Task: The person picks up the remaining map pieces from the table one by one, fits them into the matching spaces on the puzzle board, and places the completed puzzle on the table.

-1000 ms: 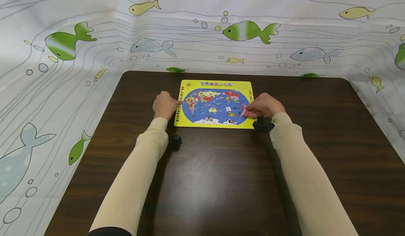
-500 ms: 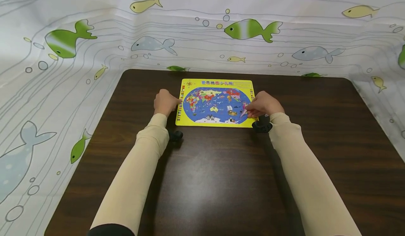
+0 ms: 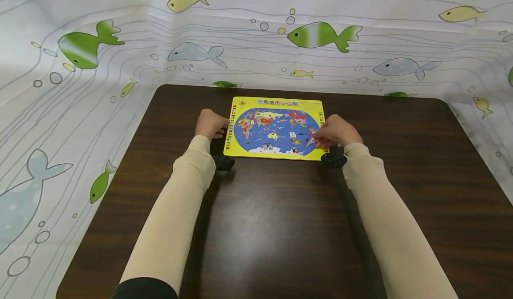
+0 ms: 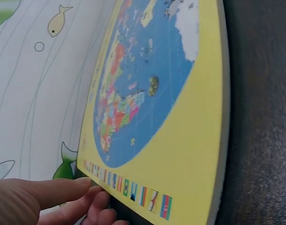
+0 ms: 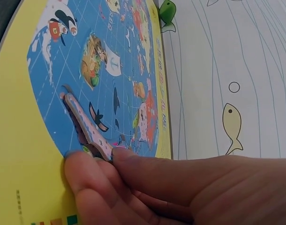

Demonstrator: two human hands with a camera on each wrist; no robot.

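Pinched between thumb and fingers of the right hand: a slim pink puzzle piece, between 3 and 4 o'clock on the blue oval map of the yellow-bordered board. Grip narrow, closed down on the near end of the piece. Key relation: piece at about 9 o'clock from the right hand in the head view, directly at the fingertips; left hand well apart from the piece, at the board's 9 o'clock edge. Long axis in the right wrist view: from the pinch at 5 o'clock to the free tip at 11 o'clock; in the head view, roughly 1 to 7 o'clock. Cut edge of the piece in sight; contact of the free tip with the map impossible to tell. Printed bird just beside, at 3 o'clock. Left hand: thumb extended to the board's flag-lined edge, other fingers loosely bent, nothing visible between. Board flat on the dark table; fish-patterned sheet beyond, at 12 o'clock.
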